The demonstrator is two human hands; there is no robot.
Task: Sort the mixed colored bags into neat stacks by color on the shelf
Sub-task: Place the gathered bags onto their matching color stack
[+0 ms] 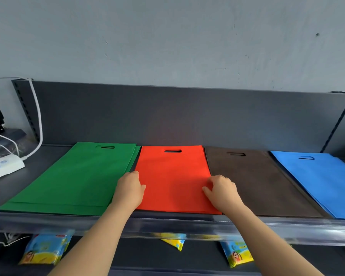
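On the shelf (pixel 167 222): green stack (pixel 74 180), red stack (pixel 173 180), brown stack (pixel 257 182) and blue stack (pixel 323 176), left to right.
Left hand (pixel 129 188): fingers curled at the red stack's left edge.
Right hand (pixel 221 190): fingers curled on its right edge.
Left to do: probably only squaring; the green stack's edges are uneven.

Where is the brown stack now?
Head view: the brown stack lies right of centre on the shelf, between the red stack and the blue stack.
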